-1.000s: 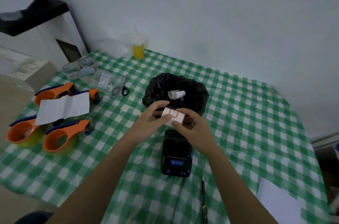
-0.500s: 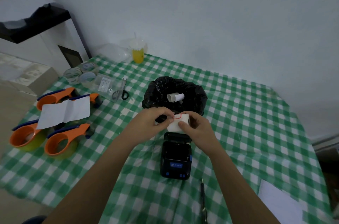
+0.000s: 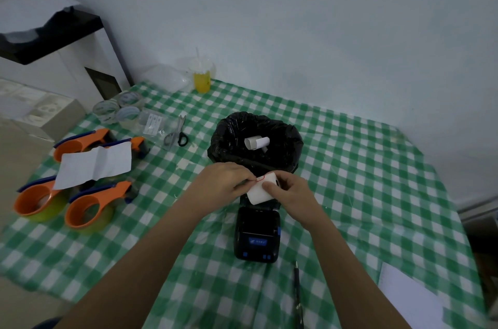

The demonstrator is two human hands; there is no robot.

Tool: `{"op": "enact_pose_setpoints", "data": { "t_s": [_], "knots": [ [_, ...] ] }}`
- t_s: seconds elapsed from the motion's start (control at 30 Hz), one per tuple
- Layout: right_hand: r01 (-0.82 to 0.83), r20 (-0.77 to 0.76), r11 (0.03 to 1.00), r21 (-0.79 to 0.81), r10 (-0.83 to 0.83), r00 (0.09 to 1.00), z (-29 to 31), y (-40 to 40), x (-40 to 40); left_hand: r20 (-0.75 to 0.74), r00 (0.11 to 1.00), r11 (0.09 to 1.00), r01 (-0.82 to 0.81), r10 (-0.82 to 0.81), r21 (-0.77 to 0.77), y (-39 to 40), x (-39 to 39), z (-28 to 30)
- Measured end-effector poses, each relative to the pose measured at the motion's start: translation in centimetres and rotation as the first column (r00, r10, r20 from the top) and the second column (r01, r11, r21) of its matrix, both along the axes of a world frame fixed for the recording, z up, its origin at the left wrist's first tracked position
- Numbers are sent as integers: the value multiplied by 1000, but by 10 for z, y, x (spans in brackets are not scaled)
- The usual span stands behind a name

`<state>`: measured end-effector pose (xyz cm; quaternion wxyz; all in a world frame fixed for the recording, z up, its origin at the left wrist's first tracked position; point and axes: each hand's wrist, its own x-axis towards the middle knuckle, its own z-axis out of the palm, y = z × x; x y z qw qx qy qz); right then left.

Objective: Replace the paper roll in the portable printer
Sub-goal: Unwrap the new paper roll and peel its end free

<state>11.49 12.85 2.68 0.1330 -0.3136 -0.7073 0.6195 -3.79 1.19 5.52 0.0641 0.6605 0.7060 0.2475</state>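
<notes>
A black portable printer [image 3: 257, 234] lies on the green checked tablecloth [image 3: 350, 194], its far end hidden under my hands. Just above that end I hold a white paper roll [image 3: 260, 191] with a red-edged sticker at its top. My right hand [image 3: 289, 191] grips the roll from the right side. My left hand [image 3: 226, 179] pinches the sticker end of the roll with fingertips. Behind them stands a small bin lined with a black bag [image 3: 256, 140], and a used paper core [image 3: 256, 142] lies inside it.
Three orange tape dispensers [image 3: 89, 210] and a folded white sheet [image 3: 94, 164] lie at the left. Scissors [image 3: 176, 134], tape rolls [image 3: 116, 109] and a yellow drink cup [image 3: 202, 78] sit farther back. A pen [image 3: 297, 291] and white paper [image 3: 409, 299] lie near the front right.
Both hands lowered the roll toward the printer's far end and tilted it. My left fingertips moved onto the red-edged sticker. The camera view shifted down slightly.
</notes>
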Motion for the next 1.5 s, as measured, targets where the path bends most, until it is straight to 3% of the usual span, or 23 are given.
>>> {"op": "enact_pose_setpoints", "data": {
  "t_s": [0.23, 0.47, 0.6, 0.93, 1.17, 1.5],
  "knots": [
    [-14, -24, 998, -65, 12, 1000, 3, -3, 1, -81, 997, 998, -11, 16, 70, 0, 3, -5],
    [-11, -20, 994, -112, 9, 1000, 0, -5, 3, 158, 985, 996, -57, 66, -62, 0, 0, -5],
    [-41, 19, 998, -52, 42, 999, -3, -2, 4, 136, 991, 990, 4, 15, -139, 2, -2, -3],
    [-41, 43, 999, -10, 41, 998, -2, 0, 7, 225, 974, 994, 15, 10, -107, 0, 0, -4],
    [-36, 51, 999, 23, 35, 998, 0, 2, 7, 186, 983, 993, 30, -8, -115, 1, 0, 3],
    [-44, 51, 999, 31, 42, 998, 0, 0, 10, 252, 968, 991, 13, 20, -130, -3, 2, 0]
  ]
}}
